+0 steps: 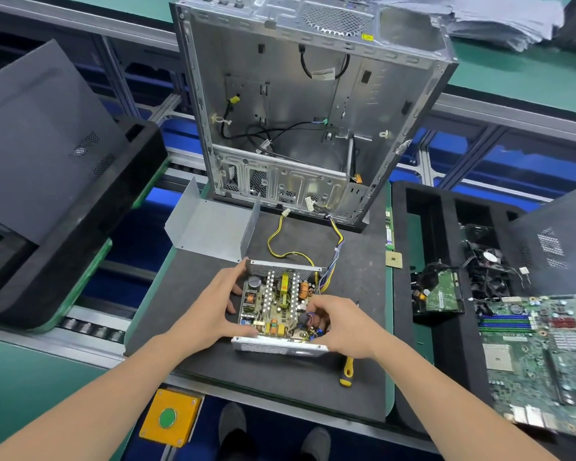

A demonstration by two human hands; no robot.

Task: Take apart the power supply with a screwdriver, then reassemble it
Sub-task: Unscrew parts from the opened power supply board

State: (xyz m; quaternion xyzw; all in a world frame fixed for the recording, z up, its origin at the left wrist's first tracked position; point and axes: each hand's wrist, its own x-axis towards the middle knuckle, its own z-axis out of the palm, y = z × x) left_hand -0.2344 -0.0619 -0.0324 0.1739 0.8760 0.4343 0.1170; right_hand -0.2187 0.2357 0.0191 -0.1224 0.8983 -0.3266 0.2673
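"Where is the power supply (280, 304)?"

"In the lower middle of the frame, on the dark surface (356, 261), right between the two hands. Its top is off, so you can see all the little parts inside."

"Why does the left hand hold it like that?"

"The left hand (213, 307) is spread wide along the box's left side. Its thumb is on the near wall and its fingers hook the far corner. I think that stops the box from sliding."

"And the right hand?"

"The right hand (340, 324) is at the near right corner. Its fingers curl down among the coloured bits inside. It is too crowded there, so I cannot tell if it pinches something or only touches."

"Where is the screwdriver (346, 371)?"

"It lies on the surface just under the right wrist. No hand holds it. I guess it is kept close so it is easy to grab."

"What is the bent grey metal thing?"

"That looks like the lid (210, 227). It sits above and to the left of the box, out of the way."

"And the long wires (280, 241)?"

"They run from the box up toward the computer case (313, 111) at the top middle of the frame."
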